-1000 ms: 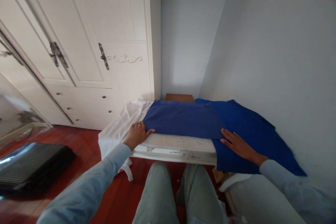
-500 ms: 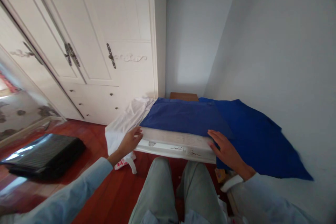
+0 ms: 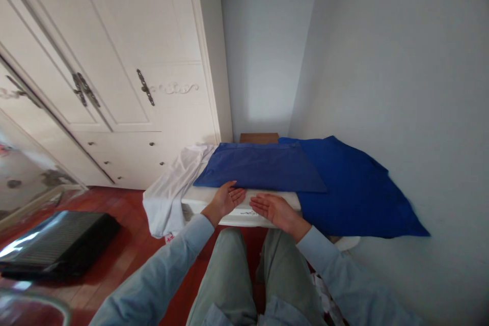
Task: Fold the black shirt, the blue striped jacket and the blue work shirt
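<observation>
A folded dark blue cloth point(image 3: 263, 167) lies flat on a small white table point(image 3: 198, 199). A larger, brighter blue cloth point(image 3: 351, 193) spreads to its right against the wall and hangs past the table's edge. My left hand point(image 3: 226, 198) is palm up with fingers stretched, just in front of the folded cloth's near edge. My right hand point(image 3: 274, 209) is beside it, also open and palm up, over the table's front rim. Neither hand holds anything.
A white garment point(image 3: 168, 188) hangs off the table's left end. A white wardrobe point(image 3: 114, 61) with metal handles stands to the left. A black flat case point(image 3: 53, 242) lies on the red wooden floor. My knees are right below the table front.
Both hands left the outer ends of the folded blue cloth and came together at the middle of the table's front edge, turning palm up. The folded cloth now lies flat and smooth.
</observation>
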`<act>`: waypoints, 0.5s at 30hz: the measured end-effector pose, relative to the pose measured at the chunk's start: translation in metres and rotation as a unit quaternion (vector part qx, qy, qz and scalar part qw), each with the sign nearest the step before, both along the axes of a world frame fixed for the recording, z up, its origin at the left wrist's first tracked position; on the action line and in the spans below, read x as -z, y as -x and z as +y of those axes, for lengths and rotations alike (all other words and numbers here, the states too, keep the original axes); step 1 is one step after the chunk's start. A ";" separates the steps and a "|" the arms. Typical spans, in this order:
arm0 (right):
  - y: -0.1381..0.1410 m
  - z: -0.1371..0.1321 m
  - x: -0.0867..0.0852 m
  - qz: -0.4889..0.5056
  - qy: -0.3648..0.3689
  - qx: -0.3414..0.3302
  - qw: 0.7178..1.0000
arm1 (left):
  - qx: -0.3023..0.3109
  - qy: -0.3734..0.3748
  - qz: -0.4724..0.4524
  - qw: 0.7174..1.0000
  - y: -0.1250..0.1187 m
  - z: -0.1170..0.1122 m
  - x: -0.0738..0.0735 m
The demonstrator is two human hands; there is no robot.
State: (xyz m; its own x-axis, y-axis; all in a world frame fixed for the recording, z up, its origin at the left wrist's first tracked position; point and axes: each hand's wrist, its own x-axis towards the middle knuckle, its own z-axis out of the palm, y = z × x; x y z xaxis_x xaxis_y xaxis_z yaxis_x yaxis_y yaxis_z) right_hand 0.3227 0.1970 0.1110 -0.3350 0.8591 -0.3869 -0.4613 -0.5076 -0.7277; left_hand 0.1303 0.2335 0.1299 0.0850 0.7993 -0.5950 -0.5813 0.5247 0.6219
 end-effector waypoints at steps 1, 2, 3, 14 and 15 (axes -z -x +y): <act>0.000 0.004 0.001 0.020 0.027 0.008 0.999 | 0.004 0.012 0.003 1.000 -0.004 0.004 0.000; 0.000 0.007 0.002 0.039 0.046 0.016 0.998 | 0.011 0.022 0.006 1.000 -0.006 0.009 0.000; 0.000 0.011 0.002 0.058 0.057 0.027 0.996 | 0.014 0.031 0.007 0.999 -0.008 0.013 -0.001; -0.060 0.044 -0.026 0.120 0.090 0.237 0.960 | -0.046 -0.013 0.006 0.999 -0.007 0.022 0.000; -0.075 0.047 -0.031 0.109 0.089 0.252 0.957 | -0.044 -0.013 0.007 0.999 -0.005 0.021 0.002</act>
